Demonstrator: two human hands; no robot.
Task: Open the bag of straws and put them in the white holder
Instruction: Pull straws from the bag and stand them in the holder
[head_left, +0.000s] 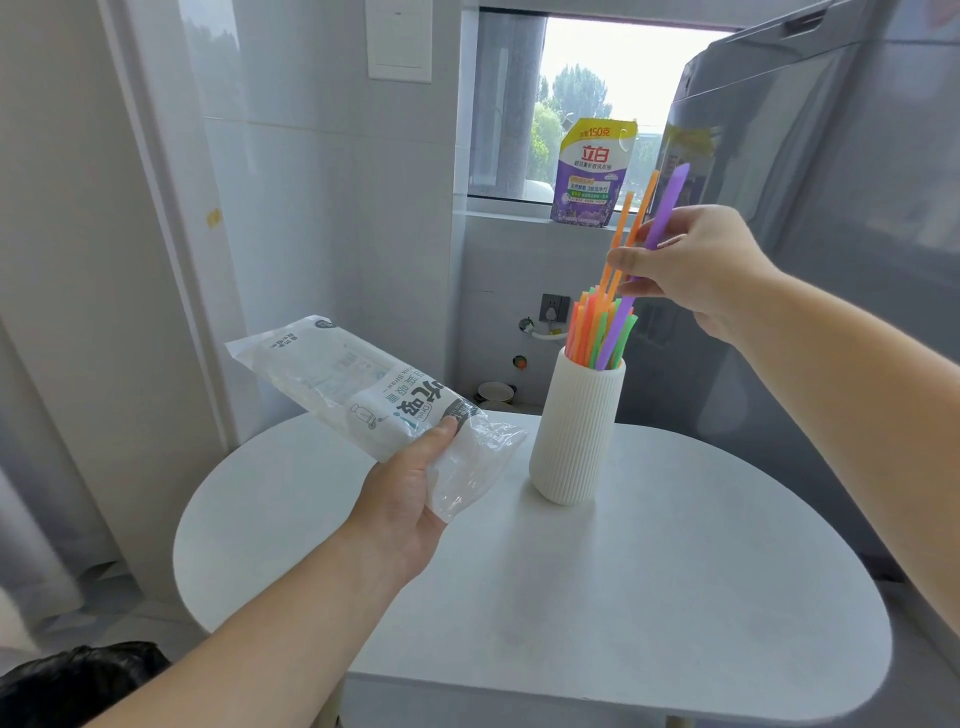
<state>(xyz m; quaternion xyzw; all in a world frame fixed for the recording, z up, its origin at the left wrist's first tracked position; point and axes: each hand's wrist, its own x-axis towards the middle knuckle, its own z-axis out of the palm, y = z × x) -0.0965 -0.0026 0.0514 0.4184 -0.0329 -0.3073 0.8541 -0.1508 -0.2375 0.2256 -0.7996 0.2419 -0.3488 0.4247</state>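
A white ribbed holder (574, 431) stands upright on the round white table (649, 597). Several orange, green and pink straws (592, 330) stick out of its top. Above it, my right hand (696, 265) pinches a purple straw (667, 205) and two orange straws (626, 223); their lower ends reach down among the straws in the holder. To the left, my left hand (410, 488) grips the clear plastic straw bag (363, 389) near its open end, above the table's left side. The bag looks flat, with no straws visible inside.
A purple and yellow detergent pouch (592, 174) sits on the window sill behind. A grey appliance (831, 234) stands close on the right. A tiled wall is at the left, and a black bag (78, 680) lies at the lower left.
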